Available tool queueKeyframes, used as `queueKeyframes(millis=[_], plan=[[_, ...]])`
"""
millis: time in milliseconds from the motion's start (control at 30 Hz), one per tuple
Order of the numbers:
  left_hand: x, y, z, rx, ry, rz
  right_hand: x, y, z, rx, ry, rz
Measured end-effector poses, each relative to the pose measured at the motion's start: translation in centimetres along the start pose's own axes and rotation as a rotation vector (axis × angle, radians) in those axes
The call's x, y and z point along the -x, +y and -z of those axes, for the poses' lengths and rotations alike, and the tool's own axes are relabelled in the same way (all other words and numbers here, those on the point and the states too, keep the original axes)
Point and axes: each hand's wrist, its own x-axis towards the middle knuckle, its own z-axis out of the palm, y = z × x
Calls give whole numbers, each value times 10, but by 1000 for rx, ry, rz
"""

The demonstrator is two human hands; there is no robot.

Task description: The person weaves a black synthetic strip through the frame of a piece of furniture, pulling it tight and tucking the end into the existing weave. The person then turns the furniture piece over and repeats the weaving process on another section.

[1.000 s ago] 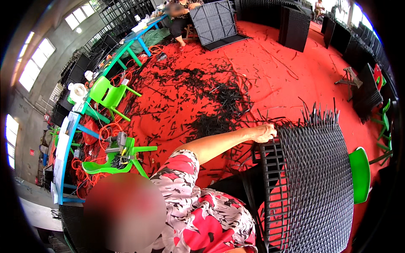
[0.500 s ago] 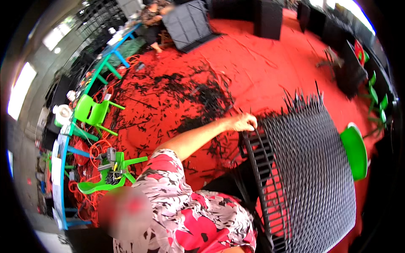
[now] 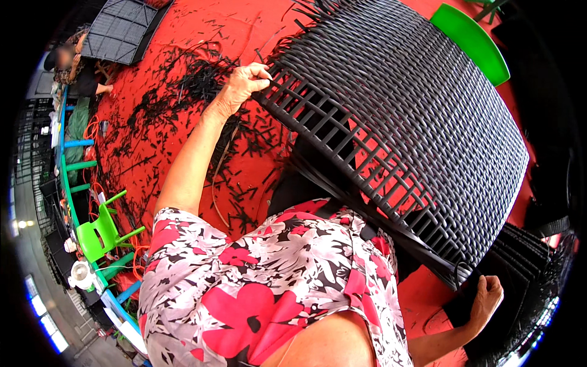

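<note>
A large black woven wicker panel point(image 3: 416, 79) slants across the right half, over my lap. Along its near side an open band of bare slats point(image 3: 367, 156) lies between the weave and the frame rail point(image 3: 342, 165). My left hand point(image 3: 241, 88) is pinched closed at the panel's far left corner, by the weave's edge; what its fingertips hold is hidden. My right hand point(image 3: 487, 300) is curled closed just beyond the near right corner, beside a looped black strip point(image 3: 461, 269). I cannot make out anything between its fingers. Loose black strips point(image 3: 324, 174) run along the rail.
Black strip scraps point(image 3: 195, 79) litter the red floor point(image 3: 214, 24). Behind the panel stands a green chair back point(image 3: 471, 43). At left are another green chair point(image 3: 98, 235), a blue-green bench point(image 3: 67, 168) and a white fan point(image 3: 81, 275). A co-worker point(image 3: 70, 64) sits beside a dark panel point(image 3: 119, 30).
My view has swung right and down, so the panel appears higher and my right hand shows. My left hand stays at the panel's far left corner.
</note>
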Motion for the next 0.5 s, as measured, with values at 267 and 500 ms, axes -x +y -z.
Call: queueKeyframes(millis=[267, 500], plan=[[-57, 24, 4, -56, 129, -52, -2, 2, 23, -154, -239, -312], [-116, -44, 202, -63, 191, 13, -2, 36, -10, -1166, -247, -365]])
